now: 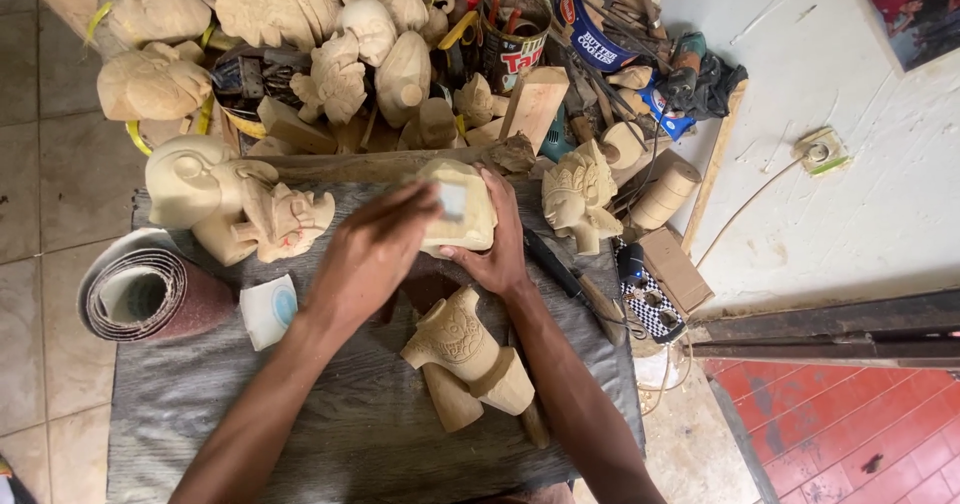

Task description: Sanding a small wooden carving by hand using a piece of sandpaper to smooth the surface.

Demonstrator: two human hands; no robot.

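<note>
A pale wooden carving block (470, 226) lies on the grey cloth-covered board (330, 434) at the middle. My right hand (498, 242) grips its right side. My left hand (375, 254) presses a small grey-white piece of sandpaper (452, 199) against the block's top. A carved wooden figure (465, 349) rests just below the hands, between my forearms.
A roll of sandpaper (140, 296) and a small white-blue pad (268, 309) lie at the left. Carved heads (235, 204) stand behind them, another carved head (578, 196) at the right. A heap of carvings, a tin (515, 39) and tools fills the back. Chisels (570, 279) lie at right.
</note>
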